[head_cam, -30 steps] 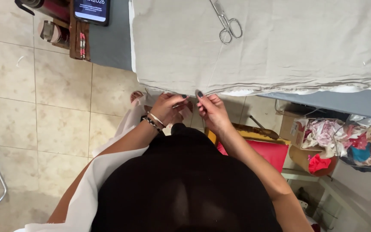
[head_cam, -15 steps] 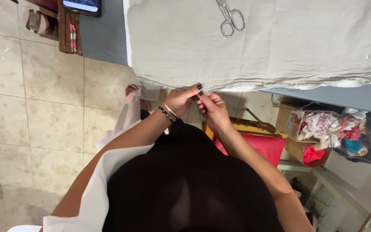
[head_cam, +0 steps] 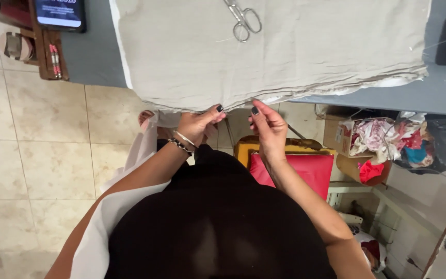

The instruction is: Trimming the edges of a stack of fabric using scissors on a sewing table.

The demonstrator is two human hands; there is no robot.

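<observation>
Cloth (head_cam: 264, 57): we see its folded front edge hanging off the tabletop (head_cam: 91, 57), just above our fingers.
Left hand (head_cam: 196, 125): fingers pinched narrow.
Right hand (head_cam: 267, 125): likewise; held thing too small to tell.

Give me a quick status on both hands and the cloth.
Left hand and right hand pinch beige cloth at its near edge. Scissors lie on top, untouched.

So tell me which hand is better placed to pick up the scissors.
Right, probably. The right hand is at the near edge of the beige fabric, almost straight below the scissors. The left hand sits further left, so its reach is longer.
</observation>
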